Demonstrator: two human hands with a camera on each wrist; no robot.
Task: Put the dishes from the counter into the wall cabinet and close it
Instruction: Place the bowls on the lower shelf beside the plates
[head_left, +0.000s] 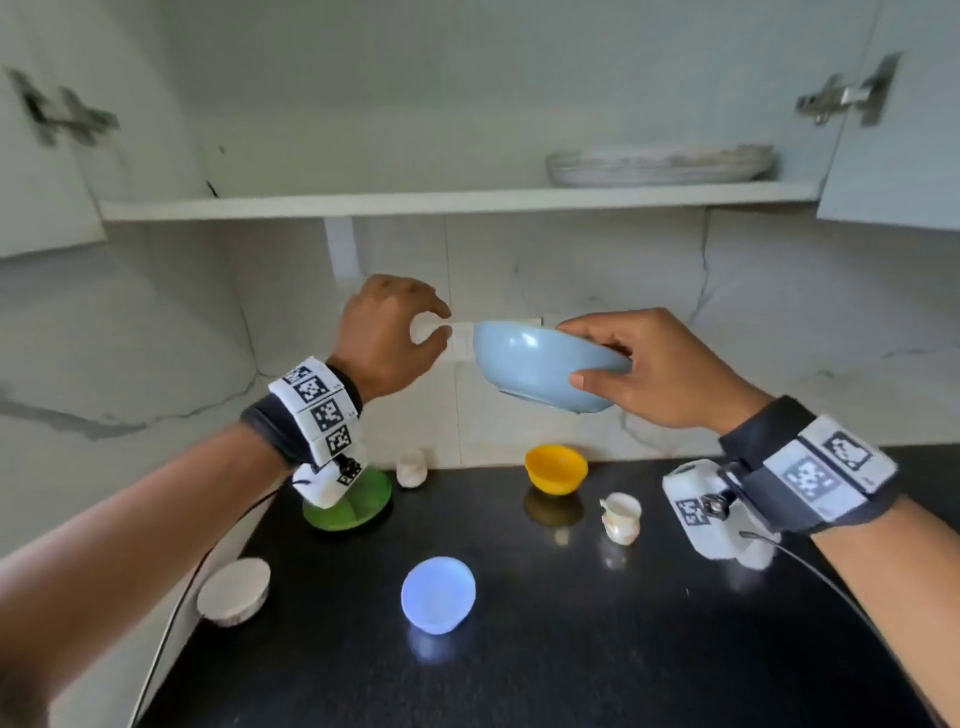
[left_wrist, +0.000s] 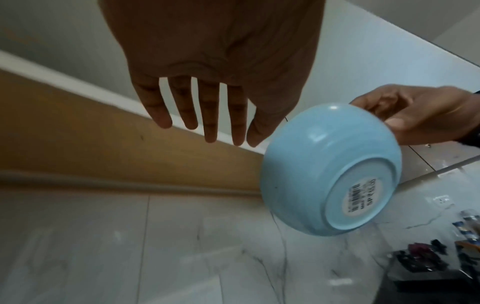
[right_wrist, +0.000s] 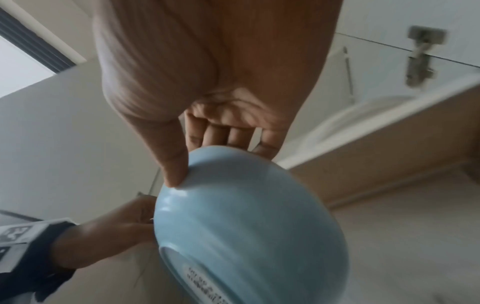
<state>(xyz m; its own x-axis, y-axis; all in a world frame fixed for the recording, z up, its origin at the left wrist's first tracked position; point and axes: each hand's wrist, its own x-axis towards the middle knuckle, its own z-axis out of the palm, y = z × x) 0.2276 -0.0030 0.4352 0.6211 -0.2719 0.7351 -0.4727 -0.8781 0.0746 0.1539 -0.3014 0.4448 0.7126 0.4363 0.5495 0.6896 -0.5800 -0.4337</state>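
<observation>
The right hand pinches the blue bowl by its rim, thumb under the outer wall and fingers over the edge, holding it tilted in the air below the cabinet shelf. The left hand hangs just beside the bowl at its 9 o'clock, fingers loose and apart, holding nothing and not touching it.

The step in hand looks like lifting the bowl onto the shelf. A one-sided rim pinch on glazed ware is likely to slip, so bringing the left hand under the bowl's base would steady it. Level the bowl before it clears the shelf lip, then set it down in the bare stretch at 11 o'clock, well apart from the plates stacked at 1 o'clock.

Much is left on the desk: a yellow bowl, a green dish, a pale blue bowl, a cup and more. Both cabinet doors stand open.
</observation>
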